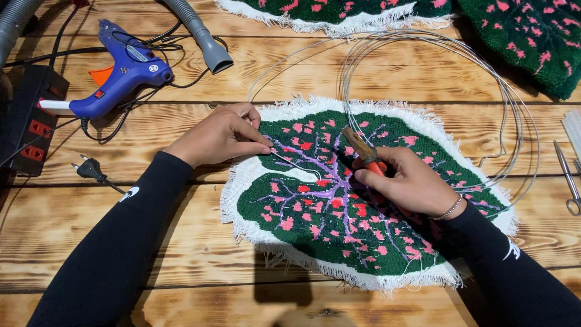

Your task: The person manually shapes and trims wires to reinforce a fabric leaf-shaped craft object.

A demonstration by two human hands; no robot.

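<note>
A leaf-shaped tufted rug, green with pink spots and purple veins on white fringed backing, lies on the wooden table. My left hand rests on its upper left edge and pinches the end of a thin silver wire that lies across the rug. My right hand sits on the rug's middle and grips orange-handled pliers, their jaws pointing up and left. Loops of the same wire coil over the table behind the rug.
A blue hot glue gun lies at the back left beside a black power strip, cables and a loose plug. A grey hose ends nearby. More green tufted pieces lie at the back. Scissors rest at the right edge.
</note>
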